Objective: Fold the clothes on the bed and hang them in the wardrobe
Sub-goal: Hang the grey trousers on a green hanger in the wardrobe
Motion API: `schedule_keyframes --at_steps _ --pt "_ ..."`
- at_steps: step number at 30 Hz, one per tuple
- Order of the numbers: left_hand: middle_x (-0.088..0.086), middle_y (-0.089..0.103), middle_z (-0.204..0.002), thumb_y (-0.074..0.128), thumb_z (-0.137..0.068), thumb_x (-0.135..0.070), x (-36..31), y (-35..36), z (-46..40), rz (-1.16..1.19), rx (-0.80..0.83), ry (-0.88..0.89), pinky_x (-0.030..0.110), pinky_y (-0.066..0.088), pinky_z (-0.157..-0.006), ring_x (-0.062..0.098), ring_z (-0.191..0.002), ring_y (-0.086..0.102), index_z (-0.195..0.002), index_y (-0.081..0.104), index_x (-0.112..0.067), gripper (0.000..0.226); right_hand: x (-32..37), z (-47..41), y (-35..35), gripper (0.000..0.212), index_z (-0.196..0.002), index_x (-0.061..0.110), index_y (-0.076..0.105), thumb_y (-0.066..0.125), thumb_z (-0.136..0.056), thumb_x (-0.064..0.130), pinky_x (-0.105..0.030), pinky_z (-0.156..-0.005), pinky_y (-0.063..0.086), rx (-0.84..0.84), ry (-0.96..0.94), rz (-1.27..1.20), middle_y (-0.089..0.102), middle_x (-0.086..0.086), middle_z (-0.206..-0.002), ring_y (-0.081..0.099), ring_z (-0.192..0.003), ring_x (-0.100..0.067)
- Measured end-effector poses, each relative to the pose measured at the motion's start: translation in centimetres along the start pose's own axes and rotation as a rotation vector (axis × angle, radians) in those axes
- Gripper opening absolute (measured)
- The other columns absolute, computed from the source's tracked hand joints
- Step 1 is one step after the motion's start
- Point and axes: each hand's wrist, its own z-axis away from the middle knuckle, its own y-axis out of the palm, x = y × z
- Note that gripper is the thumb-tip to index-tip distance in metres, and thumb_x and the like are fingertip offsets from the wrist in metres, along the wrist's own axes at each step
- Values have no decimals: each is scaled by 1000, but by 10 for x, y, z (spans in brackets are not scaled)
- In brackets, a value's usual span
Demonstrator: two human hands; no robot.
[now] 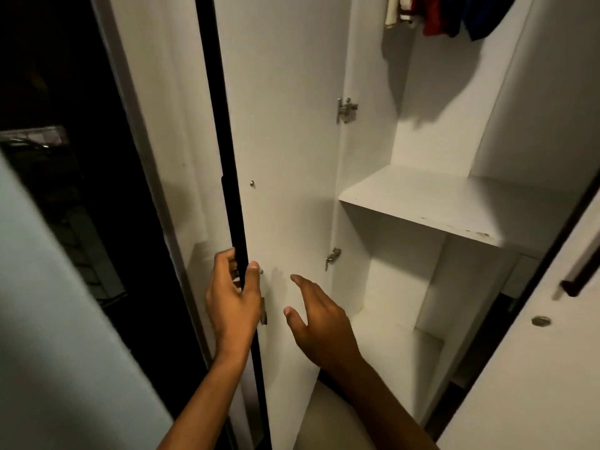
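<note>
the white wardrobe (431, 203) holds hanging clothes (448, 14) at top; left hand (232, 297) grips the black door edge (238, 228), right hand (319, 323) is spread.

Single view only, from a head-worn wide-angle camera. It looks forward and down into an open wardrobe (406, 151) at close range. The left door (285, 157) fills the centre of the frame, its straight edges bowed by the lens. The shelf (438, 203) sits right of centre, hanging clothes (448, 14) are cut off by the top edge, and both forearms enter from the bottom edge. No second view shares the scene.
</note>
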Motion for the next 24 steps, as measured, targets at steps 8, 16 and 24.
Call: schedule_keyframes --at_steps 8,16,24 --pt "-11 47 -109 50 -96 -44 -27 53 45 41 189 322 30 52 -75 13 -99 52 -111 67 -18 34 -66 37 -64 54 -153 28 32 48 -103 41 -16 -106 30 -217 179 28 41 10 -154 45 -136 -7" --pt "-14 61 -98 72 -86 -38 -88 147 84 317 516 217 12 51 -71 8 -83 65 -127 35 -34 55 -115 64 -195 36 -133 18 54 54 -98 25 -44 -90 53 -863 245 126 58 0 -123 59 -109 -21" --pt "-6 55 -74 54 -86 -55 -126 249 110 252 686 235 12 43 -59 9 -64 58 -112 45 -17 47 -183 39 -297 42 -142 13 46 49 -103 29 -30 -97 47 -843 438 57 55 -5 -137 56 -121 -21"
